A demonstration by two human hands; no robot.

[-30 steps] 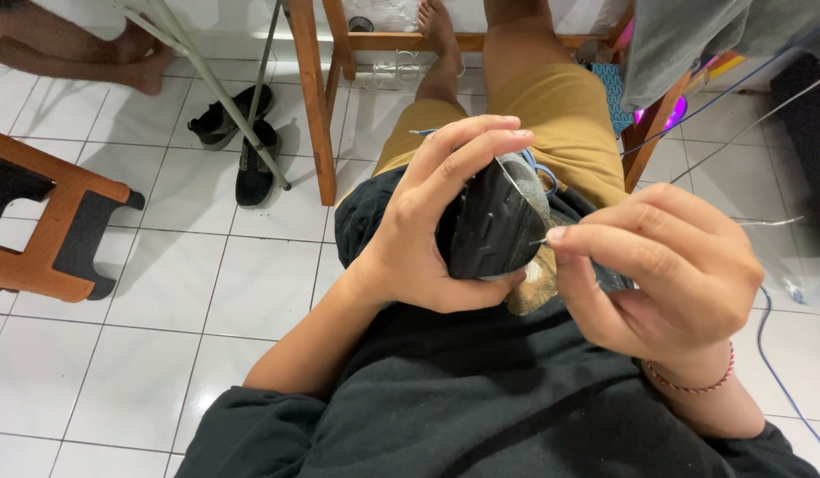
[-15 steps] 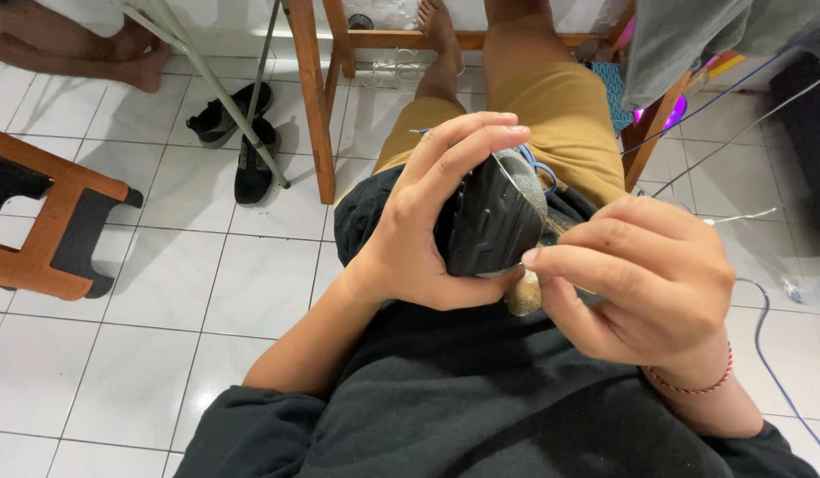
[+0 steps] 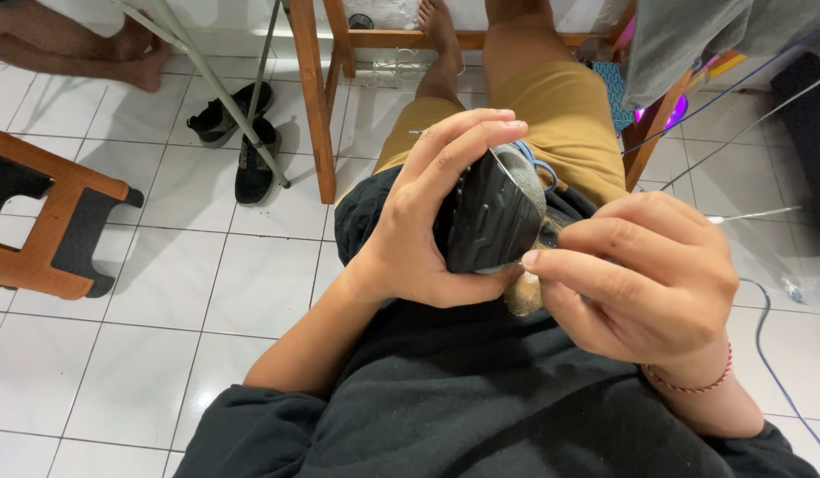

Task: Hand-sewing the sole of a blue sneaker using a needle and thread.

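Note:
My left hand (image 3: 410,239) grips a shoe (image 3: 485,217) over my lap, its black ribbed sole turned towards me. The shoe's grey upper and a blue lace show behind the sole. My right hand (image 3: 644,283) touches the sole's lower right edge, with thumb and forefinger pinched on something thin like a needle, mostly hidden by the fingertips. A pale thread (image 3: 755,213) stretches to the right from behind this hand. A red string bracelet (image 3: 693,386) circles my right wrist. I wear a black shirt and mustard shorts (image 3: 551,115).
A wooden stool (image 3: 47,221) stands on the white tiles at left. A pair of black shoes (image 3: 242,142) lies by a wooden furniture leg (image 3: 311,97) and a slanted metal leg (image 3: 211,75). Another person's feet (image 3: 131,53) are top left. A blue cable (image 3: 773,354) runs at right.
My right hand has shifted left and slightly down, bringing its pinched fingertips against the sole's edge. The left hand and shoe have barely moved.

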